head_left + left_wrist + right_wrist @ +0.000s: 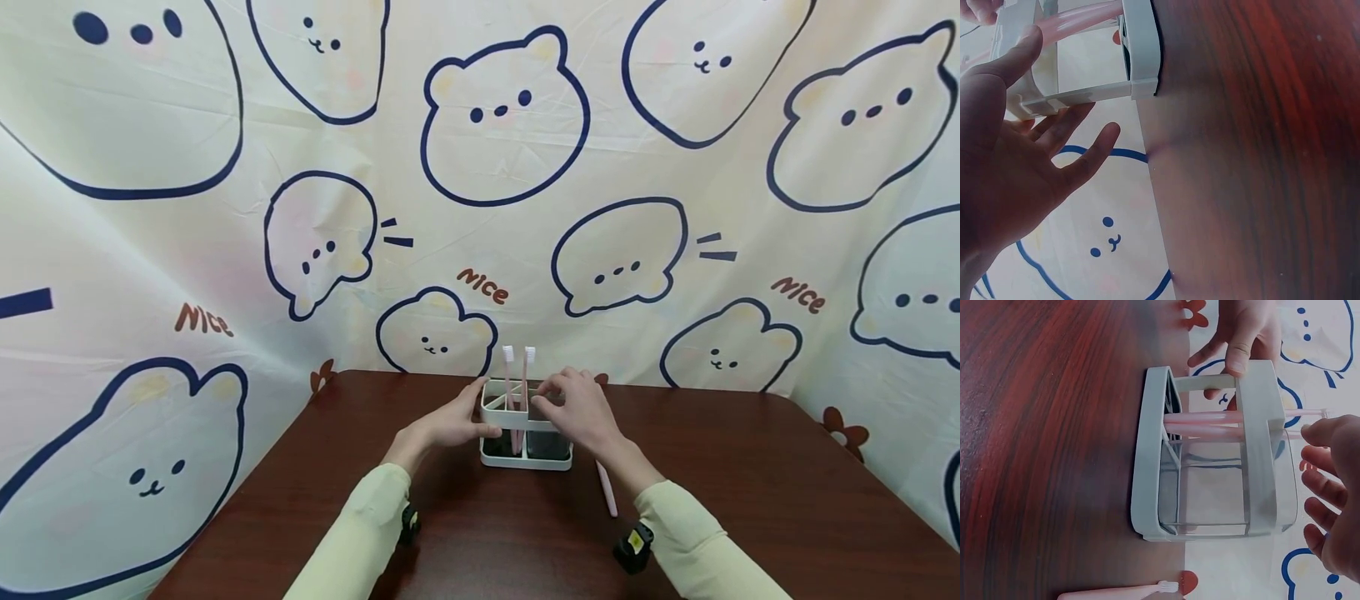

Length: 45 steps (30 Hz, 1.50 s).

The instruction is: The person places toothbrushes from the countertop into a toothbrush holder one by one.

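Note:
A pale grey-white toothbrush holder [504,461] with two tiers stands upright on the table. Two pink toothbrushes [1210,419] stand in its left part, with their white heads up. My left hand [453,419] grips the holder's left side, the thumb in front and some fingers behind, as the left wrist view shows. Beside the upper tier on the right is my right hand [585,410], its fingers loosely bent close to the toothbrush stems. Nothing shows in its grasp, though the thumb overlaps one brush in the right wrist view.
Another pink toothbrush [607,490] lies on the dark brown wooden table [510,533], right of the holder and near my right forearm. A cloth backdrop [510,242] with cartoon bears hangs behind the table and along its sides.

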Each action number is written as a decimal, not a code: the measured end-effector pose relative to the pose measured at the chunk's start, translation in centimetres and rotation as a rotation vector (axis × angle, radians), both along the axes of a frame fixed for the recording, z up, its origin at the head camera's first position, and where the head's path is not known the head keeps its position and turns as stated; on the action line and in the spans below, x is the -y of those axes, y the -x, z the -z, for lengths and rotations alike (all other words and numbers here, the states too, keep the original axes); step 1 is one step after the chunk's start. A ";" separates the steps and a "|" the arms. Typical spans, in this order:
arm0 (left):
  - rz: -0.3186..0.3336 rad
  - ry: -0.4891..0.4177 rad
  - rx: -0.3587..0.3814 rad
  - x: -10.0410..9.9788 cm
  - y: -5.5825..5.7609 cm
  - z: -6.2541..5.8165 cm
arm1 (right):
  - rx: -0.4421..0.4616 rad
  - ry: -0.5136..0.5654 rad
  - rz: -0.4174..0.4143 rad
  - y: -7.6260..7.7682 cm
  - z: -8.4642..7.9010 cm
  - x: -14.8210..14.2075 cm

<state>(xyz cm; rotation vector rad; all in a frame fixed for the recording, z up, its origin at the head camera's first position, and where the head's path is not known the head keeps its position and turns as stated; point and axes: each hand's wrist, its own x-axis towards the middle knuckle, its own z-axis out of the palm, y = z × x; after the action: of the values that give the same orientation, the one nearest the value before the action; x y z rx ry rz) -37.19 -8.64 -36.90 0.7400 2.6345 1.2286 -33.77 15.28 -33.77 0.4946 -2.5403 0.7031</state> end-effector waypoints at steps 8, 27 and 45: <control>0.000 0.009 -0.015 -0.2 0.1 0.1 | 0.000 0.079 -0.022 0.1 0.3 -2.0; 0.019 -0.001 -0.025 -0.1 0.1 0.1 | 0.090 0.202 0.027 -0.6 1.1 -5.5; 0.012 -0.001 -0.016 -0.1 0.1 0.1 | 0.223 0.175 0.063 -0.9 2.7 -8.5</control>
<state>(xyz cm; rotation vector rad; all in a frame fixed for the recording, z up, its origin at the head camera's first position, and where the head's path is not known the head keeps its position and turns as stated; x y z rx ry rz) -37.31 -8.58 -36.97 0.7675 2.6390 1.2260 -32.85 23.78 -36.46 0.2892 -2.6525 0.9950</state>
